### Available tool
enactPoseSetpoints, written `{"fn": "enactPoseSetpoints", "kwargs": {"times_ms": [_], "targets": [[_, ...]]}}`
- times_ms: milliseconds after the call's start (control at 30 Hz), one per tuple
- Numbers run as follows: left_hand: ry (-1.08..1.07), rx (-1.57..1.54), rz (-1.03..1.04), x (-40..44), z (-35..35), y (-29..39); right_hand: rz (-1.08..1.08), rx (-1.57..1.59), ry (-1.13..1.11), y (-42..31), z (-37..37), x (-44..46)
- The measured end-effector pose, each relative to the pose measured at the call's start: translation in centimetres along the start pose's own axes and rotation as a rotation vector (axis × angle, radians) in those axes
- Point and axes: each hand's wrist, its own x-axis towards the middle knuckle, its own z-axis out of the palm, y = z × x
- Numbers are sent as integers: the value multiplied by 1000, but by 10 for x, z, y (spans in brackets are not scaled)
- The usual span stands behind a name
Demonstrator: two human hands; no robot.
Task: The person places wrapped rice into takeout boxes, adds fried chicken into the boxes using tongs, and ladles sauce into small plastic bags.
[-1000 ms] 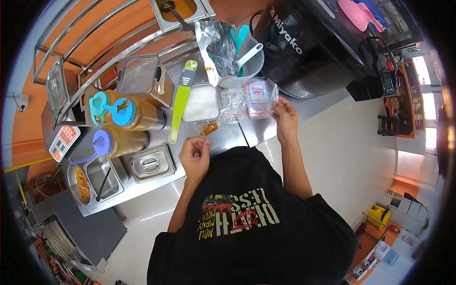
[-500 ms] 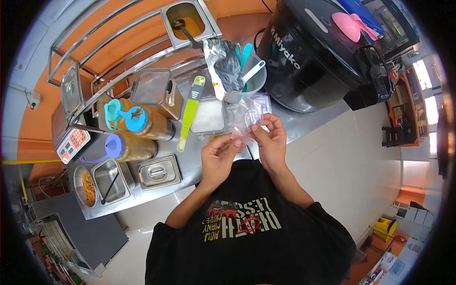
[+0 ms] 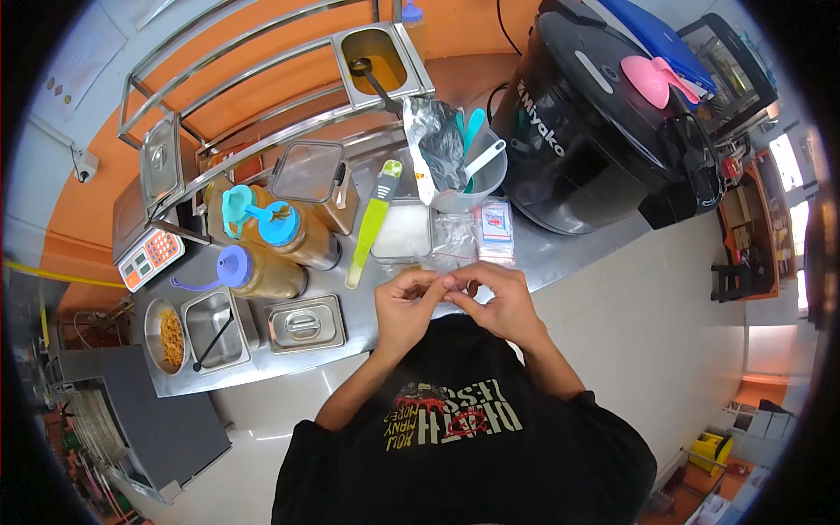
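Observation:
My left hand (image 3: 404, 306) and my right hand (image 3: 500, 302) meet at the fingertips above the front edge of the steel counter. Both are closed in a pinch on a small clear zip-lock bag (image 3: 440, 262); its top is mostly hidden by my fingers. Just beyond lie more clear plastic bags (image 3: 455, 234) and a pack of zip-lock bags (image 3: 496, 229) with a blue and red label. A tub of white granules (image 3: 404, 229) sits beyond my left hand, with a green-handled measuring spoon (image 3: 374, 223) beside it.
A large black Miyako cooker (image 3: 595, 131) stands at right, a pink scoop (image 3: 652, 81) on its lid. A pitcher (image 3: 490, 179) holds utensils. At left are sauce bottles (image 3: 302, 238), a lidded steel pan (image 3: 306, 324), an open steel pan (image 3: 210, 324), a bowl (image 3: 152, 337) and a scale (image 3: 150, 259).
My hands have drawn together until the fingertips touch, and the bag's red-striped top is now covered by them. The view has shifted, so the label on the bag pack shows fully.

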Motion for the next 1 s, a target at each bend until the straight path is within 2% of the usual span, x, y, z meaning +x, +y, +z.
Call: {"fn": "enactPoseSetpoints", "kwargs": {"times_ms": [100,200,300,400,467,567,633,667,733,767,867,967,1000], "targets": [[1,89,-4,-6,-4,2,-76,-133,-36,-1,1,-1],[4,299,85,-6,-6,8,96,-40,-33,-4,3,1],[-22,544,293,-1,-4,15,-96,-234,81,2,10,7],[-136,775,457,5,-3,25,-250,-494,70,-6,7,14],[-230,885,527,12,-6,31,-302,-451,117,-3,9,17],[-228,901,576,11,-6,43,-312,-474,245,-2,8,24],[-175,928,602,10,-2,50,-336,-474,295,-4,5,31],[-145,945,616,12,0,54,-262,-375,273,-9,7,34],[-25,764,570,14,3,61,-101,-180,213,-23,13,35],[44,672,548,16,5,62,-170,-121,176,-24,16,37],[62,691,773,21,4,58,-262,-137,337,-3,25,36],[215,718,808,23,4,52,-267,168,564,-11,38,51],[267,727,810,25,4,50,-320,52,528,-9,41,50]]}}
